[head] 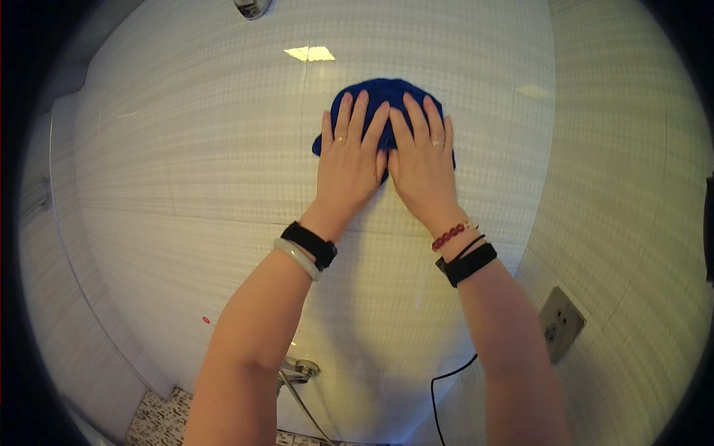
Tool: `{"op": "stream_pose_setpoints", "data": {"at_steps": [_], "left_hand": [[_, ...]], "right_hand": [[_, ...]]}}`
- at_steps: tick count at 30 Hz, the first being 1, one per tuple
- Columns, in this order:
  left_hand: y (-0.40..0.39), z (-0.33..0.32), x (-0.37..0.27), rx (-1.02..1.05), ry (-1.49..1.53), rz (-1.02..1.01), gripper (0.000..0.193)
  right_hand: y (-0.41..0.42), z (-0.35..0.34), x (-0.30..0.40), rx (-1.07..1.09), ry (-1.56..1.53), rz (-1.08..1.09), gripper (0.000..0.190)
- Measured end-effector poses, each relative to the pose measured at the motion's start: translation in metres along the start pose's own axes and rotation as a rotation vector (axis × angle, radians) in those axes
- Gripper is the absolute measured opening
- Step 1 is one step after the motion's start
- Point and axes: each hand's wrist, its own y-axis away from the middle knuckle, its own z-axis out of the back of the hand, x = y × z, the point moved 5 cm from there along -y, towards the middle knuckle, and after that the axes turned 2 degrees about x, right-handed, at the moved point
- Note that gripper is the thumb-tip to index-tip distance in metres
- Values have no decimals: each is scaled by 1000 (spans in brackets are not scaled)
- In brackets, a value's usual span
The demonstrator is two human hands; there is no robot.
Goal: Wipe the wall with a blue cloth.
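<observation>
A dark blue cloth [386, 88] is pressed against a glossy, pale patterned tile wall [223, 139]. My left hand [350, 156] lies flat over its left part, fingers spread and pointing up. Over the right part rests my right hand [422, 159], also flat with spread fingers. The two thumbs meet near the cloth's lower middle, where a fold hangs down. Both palms hide much of the cloth. I wear a ring on each hand, and bands and bracelets around both wrists.
A wall socket [560, 326] is on the side wall at right, with a black cable [433, 390] hanging lower down. A metal tap fitting [304, 368] with a hose sits below my left forearm. Mosaic flooring [159, 415] shows at lower left. A metal fixture [252, 8] is at the top.
</observation>
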Motion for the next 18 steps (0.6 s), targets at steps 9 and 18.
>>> {"op": "stream_pose_setpoints", "data": {"at_steps": [9, 18], "left_hand": [[16, -14, 1, 288, 84, 47, 63], [33, -22, 5, 407, 101, -15, 65]], "right_hand": [[16, -12, -5, 234, -80, -85, 50], [40, -27, -4, 353, -81, -78, 56]]}}
